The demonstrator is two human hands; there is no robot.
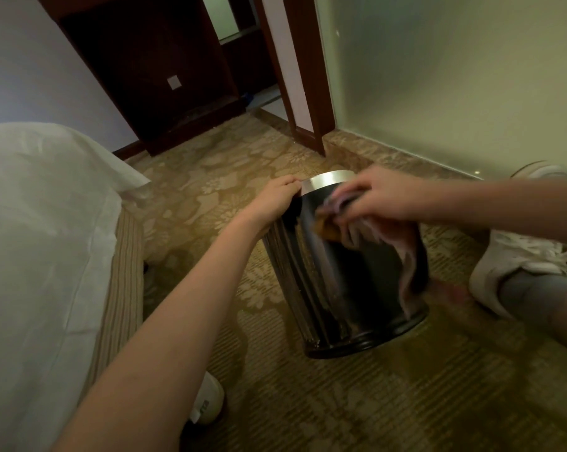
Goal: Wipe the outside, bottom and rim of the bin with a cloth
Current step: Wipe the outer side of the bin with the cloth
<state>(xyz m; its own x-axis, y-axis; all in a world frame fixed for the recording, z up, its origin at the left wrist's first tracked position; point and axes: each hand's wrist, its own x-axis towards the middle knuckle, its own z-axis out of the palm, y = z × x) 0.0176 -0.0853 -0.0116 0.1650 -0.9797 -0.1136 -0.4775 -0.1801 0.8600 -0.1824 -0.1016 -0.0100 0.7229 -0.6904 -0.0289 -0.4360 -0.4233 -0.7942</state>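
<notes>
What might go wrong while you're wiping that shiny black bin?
1. The left hand holds the bin only at its silver band, while the right hand pushes the cloth on the glossy side; the grip may slip and the bin might tip onto the carpet.
2. The cloth's loose end hangs down the bin's side, so it may drag on the carpet and pick up dirt.

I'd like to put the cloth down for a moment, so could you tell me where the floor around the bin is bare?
Bare carpet lies beyond the bin, toward the door frame, and nearer the camera at lower right. It is crowded right of the bin, where a shoe sits close, and left, where the left forearm crosses between bed and bin.
</notes>
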